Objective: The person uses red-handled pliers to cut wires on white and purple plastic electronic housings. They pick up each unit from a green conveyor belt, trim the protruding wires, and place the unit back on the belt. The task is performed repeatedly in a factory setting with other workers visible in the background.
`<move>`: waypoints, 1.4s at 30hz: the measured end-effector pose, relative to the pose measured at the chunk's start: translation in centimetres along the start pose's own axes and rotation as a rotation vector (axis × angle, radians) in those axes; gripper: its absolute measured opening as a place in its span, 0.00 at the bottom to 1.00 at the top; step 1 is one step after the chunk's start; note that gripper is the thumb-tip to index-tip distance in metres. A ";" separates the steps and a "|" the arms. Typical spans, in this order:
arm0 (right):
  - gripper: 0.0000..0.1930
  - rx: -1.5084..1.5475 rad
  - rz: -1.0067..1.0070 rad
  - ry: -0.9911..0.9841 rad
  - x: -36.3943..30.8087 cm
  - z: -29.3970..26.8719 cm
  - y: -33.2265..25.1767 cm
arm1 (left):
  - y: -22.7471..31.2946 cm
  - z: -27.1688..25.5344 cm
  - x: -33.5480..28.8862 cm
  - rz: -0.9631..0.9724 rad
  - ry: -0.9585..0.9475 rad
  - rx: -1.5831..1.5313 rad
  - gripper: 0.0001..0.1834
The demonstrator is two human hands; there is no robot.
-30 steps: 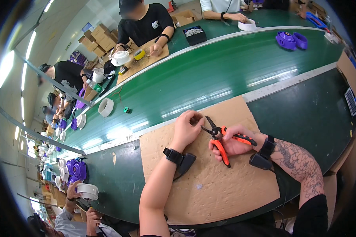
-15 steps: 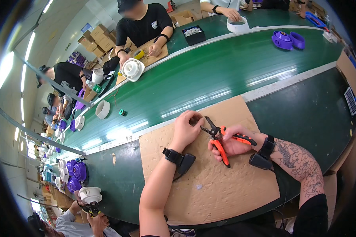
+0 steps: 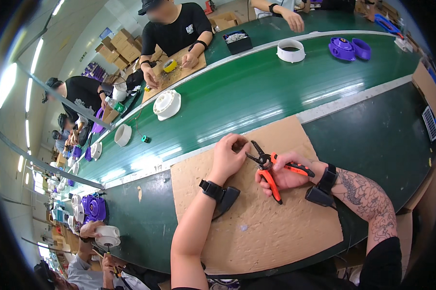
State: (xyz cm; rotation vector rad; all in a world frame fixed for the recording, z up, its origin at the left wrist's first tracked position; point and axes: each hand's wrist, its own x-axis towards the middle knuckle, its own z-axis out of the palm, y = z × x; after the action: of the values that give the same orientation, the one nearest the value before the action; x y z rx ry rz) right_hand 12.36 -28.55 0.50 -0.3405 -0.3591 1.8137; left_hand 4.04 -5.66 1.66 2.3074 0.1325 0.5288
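Head view: a worker's right hand (image 3: 288, 171) grasps orange-handled pliers (image 3: 263, 160), jaws parted, over a cardboard sheet (image 3: 256, 241) on the near table (image 3: 372, 130). The left hand (image 3: 229, 157) curls its fingers beside the tips; whether they pinch anything is unclear. A green belt (image 3: 237, 92) runs beyond.

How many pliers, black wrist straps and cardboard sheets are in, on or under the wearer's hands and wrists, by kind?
Orange-handled pliers, in the right hand: 1
Black wrist straps: 2
Cardboard sheet: 1
Total: 4
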 end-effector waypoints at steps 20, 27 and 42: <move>0.23 -0.014 0.002 -0.006 0.0 -0.2 -0.1 | 0.0 0.1 0.1 0.012 0.017 -0.028 0.06; 0.23 -0.010 0.002 -0.002 0.0 -0.2 -0.1 | -0.2 0.2 0.1 -0.004 0.004 -0.015 0.06; 0.23 -0.013 0.001 -0.006 0.0 -0.4 0.0 | -0.1 0.1 0.1 0.008 0.000 0.004 0.07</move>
State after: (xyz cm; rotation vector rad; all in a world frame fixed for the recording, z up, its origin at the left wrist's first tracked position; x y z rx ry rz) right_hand 12.51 -28.50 0.17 -0.3448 -0.3750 1.8143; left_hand 4.15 -5.64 1.61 2.3127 0.1249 0.5325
